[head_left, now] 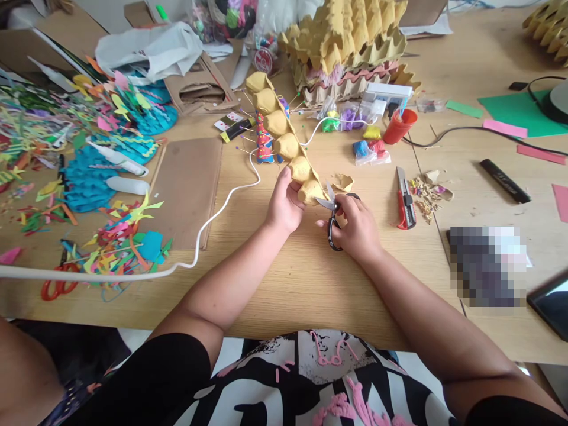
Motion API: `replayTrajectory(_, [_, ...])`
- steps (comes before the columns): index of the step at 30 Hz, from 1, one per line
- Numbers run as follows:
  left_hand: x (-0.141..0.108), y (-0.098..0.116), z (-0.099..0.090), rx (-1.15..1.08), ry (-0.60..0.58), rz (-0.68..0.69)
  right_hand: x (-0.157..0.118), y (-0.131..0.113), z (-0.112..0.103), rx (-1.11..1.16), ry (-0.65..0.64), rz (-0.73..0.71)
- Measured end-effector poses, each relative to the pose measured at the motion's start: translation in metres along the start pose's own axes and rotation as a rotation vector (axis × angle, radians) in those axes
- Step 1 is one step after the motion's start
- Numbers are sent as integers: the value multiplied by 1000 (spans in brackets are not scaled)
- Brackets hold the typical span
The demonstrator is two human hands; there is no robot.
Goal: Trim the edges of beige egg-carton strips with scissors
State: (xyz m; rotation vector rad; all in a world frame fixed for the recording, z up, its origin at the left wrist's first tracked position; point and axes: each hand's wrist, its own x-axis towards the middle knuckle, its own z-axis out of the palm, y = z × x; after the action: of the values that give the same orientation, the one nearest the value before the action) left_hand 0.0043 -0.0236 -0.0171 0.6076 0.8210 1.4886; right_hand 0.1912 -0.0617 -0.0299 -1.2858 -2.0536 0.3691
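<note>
My left hand (286, 201) grips the near end of a yellow egg carton strip (286, 145), a single row of several cups slanting away from me. In my right hand (355, 228) is a pair of black-handled scissors (332, 228), its blades parted at the rim of the nearest cup. A torn carton scrap (344, 182) lies just beyond the scissors. Behind the strip, partly hidden by it, stands a red and blue decorated piece (265, 142) with pins stuck in it.
A red utility knife (405, 201) and carton shavings (428, 198) lie to the right. A white cable (208, 222) crosses the left side near a cardboard sheet (186, 189). Stacked egg trays (341, 41) stand at the back, and another person's bare limb (26, 373) shows at lower left.
</note>
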Motion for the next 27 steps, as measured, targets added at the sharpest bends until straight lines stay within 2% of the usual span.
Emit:
replayTrajectory(9, [-5,7,7,-207,27,-66,0,0,-2,-21,-5,5])
replayTrajectory(15, [-5,9,8,-195,37,-90,2,0,-4,-23,-17,13])
replayTrajectory(21, [-5,8,8,-216,3,-52,3,-1,-5,-16,-57,48])
replayTrajectory(27, [-3,9,7,-236,24,-55,3,-2,-6,1,-77,71])
